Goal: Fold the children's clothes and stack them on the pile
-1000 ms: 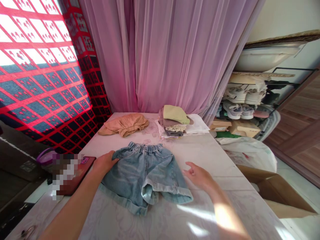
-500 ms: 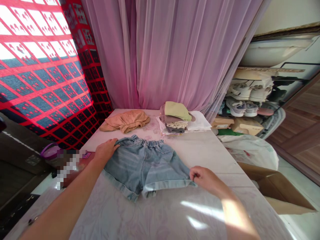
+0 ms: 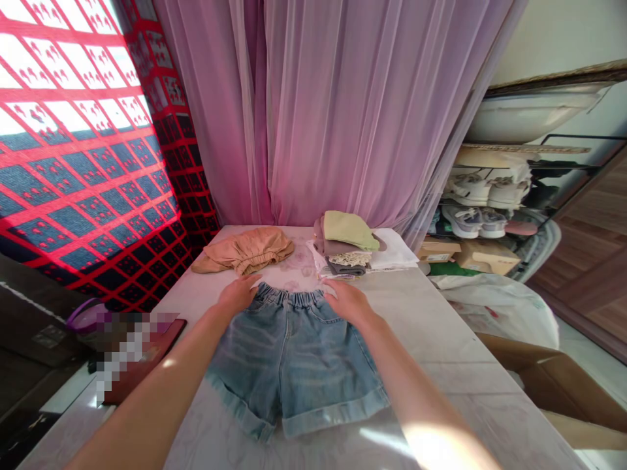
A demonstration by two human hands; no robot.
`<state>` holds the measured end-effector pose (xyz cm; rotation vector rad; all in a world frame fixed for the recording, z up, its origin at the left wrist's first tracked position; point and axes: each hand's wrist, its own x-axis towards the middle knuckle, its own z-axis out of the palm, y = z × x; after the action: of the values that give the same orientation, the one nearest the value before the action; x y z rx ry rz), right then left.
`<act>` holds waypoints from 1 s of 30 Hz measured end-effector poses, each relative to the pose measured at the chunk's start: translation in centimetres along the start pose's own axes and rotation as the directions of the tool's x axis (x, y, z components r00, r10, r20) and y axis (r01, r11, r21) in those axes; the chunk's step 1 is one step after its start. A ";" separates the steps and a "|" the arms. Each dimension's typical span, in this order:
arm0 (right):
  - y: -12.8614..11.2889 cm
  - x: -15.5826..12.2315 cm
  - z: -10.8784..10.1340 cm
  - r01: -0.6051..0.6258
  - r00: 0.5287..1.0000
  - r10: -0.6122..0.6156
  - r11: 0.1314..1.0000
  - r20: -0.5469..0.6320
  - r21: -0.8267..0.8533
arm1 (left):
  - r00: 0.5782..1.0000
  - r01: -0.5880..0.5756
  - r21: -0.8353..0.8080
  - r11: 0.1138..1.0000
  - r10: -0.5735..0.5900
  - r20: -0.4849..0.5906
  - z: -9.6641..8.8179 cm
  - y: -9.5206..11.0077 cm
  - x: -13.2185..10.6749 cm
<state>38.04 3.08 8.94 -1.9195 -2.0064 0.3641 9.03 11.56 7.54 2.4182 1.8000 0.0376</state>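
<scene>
A pair of blue denim shorts (image 3: 294, 356) lies flat on the pale table (image 3: 441, 339), waistband away from me, cuffed legs toward me. My left hand (image 3: 238, 294) rests on the left end of the elastic waistband, fingers closed over its edge. My right hand (image 3: 347, 300) lies on the right end of the waistband, fingers curled down onto the cloth. Both forearms reach out over the shorts.
Crumpled tan shorts (image 3: 245, 249) lie at the table's far left. A stack of folded clothes (image 3: 349, 245) sits at the far middle. A dark red phone (image 3: 147, 352) lies at the left edge. Pink curtain behind; cardboard box (image 3: 553, 391) and shoe rack (image 3: 490, 196) right.
My right hand let go of the right leg cuff and moved up to the waistband. My left hand slid along the waistband. The shorts now lie flatter and straighter.
</scene>
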 end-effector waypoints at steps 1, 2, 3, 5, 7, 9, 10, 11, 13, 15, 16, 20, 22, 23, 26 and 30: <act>-0.4 1.3 0.6 0.008 0.999 -0.008 1.000 0.033 0.010 | 0.999 -0.025 -0.002 1.000 0.025 0.033 0.0 0.2 0.7; -0.5 2.4 1.2 0.013 0.996 -0.015 1.000 0.085 0.024 | 0.996 -0.049 -0.004 0.999 0.049 0.068 0.0 0.4 1.4; -0.5 3.3 1.7 0.016 0.989 -0.021 0.999 0.148 0.034 | 0.992 -0.073 -0.006 0.997 0.073 0.101 0.0 0.4 1.9; -0.2 4.4 2.3 0.024 0.966 -0.030 0.999 0.256 0.026 | 0.980 -0.121 -0.015 0.993 0.122 0.157 -0.2 0.4 2.5; 0.1 4.9 2.4 0.032 0.949 -0.025 0.999 0.314 -0.017 | 0.968 -0.159 -0.024 0.987 0.160 0.194 -0.7 0.2 2.8; 0.3 4.8 1.9 0.038 0.933 -0.018 0.998 0.360 -0.049 | 0.961 -0.180 -0.026 0.983 0.181 0.209 -1.2 -0.1 2.6; 0.2 4.6 1.4 0.047 0.922 -0.022 0.997 0.386 -0.056 | 0.961 -0.186 -0.025 0.982 0.187 0.205 -1.5 -0.2 2.4; 0.1 4.2 0.8 0.064 0.915 -0.032 0.996 0.402 -0.068 | 0.963 -0.188 -0.024 0.982 0.189 0.194 -1.9 -0.4 2.0; -0.1 3.2 -0.8 0.132 0.928 -0.083 0.985 0.364 -0.110 | 0.969 -0.189 -0.023 0.982 0.190 0.155 -3.0 -0.5 0.9; -0.3 1.8 -3.3 0.194 0.960 -0.160 0.971 0.228 -0.139 | 0.979 -0.183 -0.030 0.983 0.185 0.087 -4.7 -0.3 -0.6; -0.5 1.2 -4.7 0.212 0.971 -0.194 0.970 0.139 -0.122 | 0.982 -0.184 -0.035 0.982 0.185 0.031 -5.8 0.0 -1.6; -1.5 -1.0 -10.4 0.224 0.965 -0.198 0.963 -0.173 0.148 | 0.928 -0.233 -0.078 0.969 0.198 -0.316 -12.0 1.8 -5.6; -2.5 -1.6 -12.5 0.257 0.941 -0.187 0.938 -0.282 0.234 | 0.888 -0.234 -0.121 0.965 0.162 -0.430 -15.2 2.9 -7.2; -3.1 -1.9 -13.3 0.283 0.924 -0.194 0.926 -0.331 0.249 | 0.884 -0.227 -0.136 0.964 0.146 -0.445 -16.6 3.3 -7.8; -4.7 -2.8 -15.4 0.360 0.854 -0.209 0.899 -0.477 0.251 | 0.892 -0.228 -0.104 0.968 0.165 -0.420 -19.3 4.1 -9.1; -6.1 -4.3 -17.5 0.384 0.771 -0.184 0.898 -0.610 0.215 | 0.821 -0.296 -0.199 0.934 0.143 -0.553 -20.5 4.9 -10.5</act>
<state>39.89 -2.40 27.10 -1.2753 -1.6549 0.0147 8.71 1.95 28.98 2.5438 1.5186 1.0103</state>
